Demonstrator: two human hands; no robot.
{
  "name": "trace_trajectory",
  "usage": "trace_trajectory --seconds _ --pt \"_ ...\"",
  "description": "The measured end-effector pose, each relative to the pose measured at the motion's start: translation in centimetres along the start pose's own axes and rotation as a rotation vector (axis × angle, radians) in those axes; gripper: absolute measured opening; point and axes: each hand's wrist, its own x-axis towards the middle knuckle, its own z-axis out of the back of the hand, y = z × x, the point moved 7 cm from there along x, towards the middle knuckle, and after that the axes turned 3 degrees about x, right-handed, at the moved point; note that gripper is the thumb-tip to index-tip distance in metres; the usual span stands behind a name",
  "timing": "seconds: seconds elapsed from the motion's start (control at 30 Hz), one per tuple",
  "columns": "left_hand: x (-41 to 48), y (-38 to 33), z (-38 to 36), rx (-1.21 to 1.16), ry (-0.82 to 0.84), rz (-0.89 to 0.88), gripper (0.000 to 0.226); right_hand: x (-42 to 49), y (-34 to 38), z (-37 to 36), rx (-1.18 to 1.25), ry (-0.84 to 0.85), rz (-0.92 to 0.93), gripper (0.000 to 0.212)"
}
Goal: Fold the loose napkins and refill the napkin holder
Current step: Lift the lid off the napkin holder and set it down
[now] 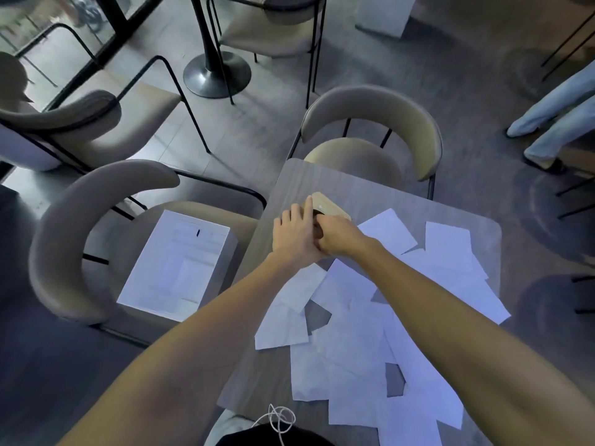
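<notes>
A small grey wood-grain table (322,185) is seen from above, with both bare arms stretched out over it. At its far left part a light wooden napkin holder (331,206) is stood, partly hidden behind the hands. The left hand (294,235) is laid flat against the near side of the holder, its fingers (307,207) extended and held close together, nothing being gripped by them. The right hand (338,236) is placed just beside it and touching it, curled downward at the holder's opening; whether anything is held between its fingers cannot be told, since they are hidden beneath the knuckles. Many loose white paper napkins (354,333) are spread unfolded and overlapping across the right and near parts of the table, from just beside the holder to the near edge, under the right forearm. To the left of the table, a white rectangular box (175,268) is rested on the seat of a beige curved-back chair (64,246). A second beige chair (418,133) is tucked in at the far edge of the table. A thin white cord (280,420) is looped at the near edge.
</notes>
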Motion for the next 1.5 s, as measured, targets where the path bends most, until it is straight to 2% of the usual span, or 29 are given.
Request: trace_trajectory --seconds 0.27,0.77,0.9,1.0,1.07,1.17,1.33,1.5 --pt "0.8 1.2 0.1 -0.065 -0.051 -0.008 0.128 1.0 0.7 -0.2 0.010 0.017 0.022 0.027" --pt "1.4 1.9 -0.1 -0.060 -0.061 -0.065 0.126 1.3 0.8 0.7 0.033 -0.114 -0.005 0.033" --pt "1.8 1.9 0.3 -0.036 -0.067 -0.058 0.127 0.9 1.2 1.3 0.032 -0.135 -0.004 0.023" --pt "2.2 2.3 0.8 -0.086 -0.100 -0.021 0.121 0.4 1.7 2.8 0.029 -0.180 0.023 0.019" --pt "2.7 3.0 1.2 -0.116 -0.125 0.034 0.119 0.0 1.5 4.7 0.038 -0.269 0.023 0.018" --pt "3.6 4.0 1.5 -0.146 -0.071 0.116 0.127 -0.2 -0.4 6.5 0.069 -0.347 -0.068 0.024" --pt "4.4 4.1 1.4 -0.083 -0.035 0.219 0.135 -0.3 -3.9 6.5 0.084 -0.346 -0.208 0.021" --pt "5.1 4.0 1.0 -0.060 -0.022 0.303 0.134 0.4 -6.0 4.5 0.019 -0.291 -0.250 0.016"
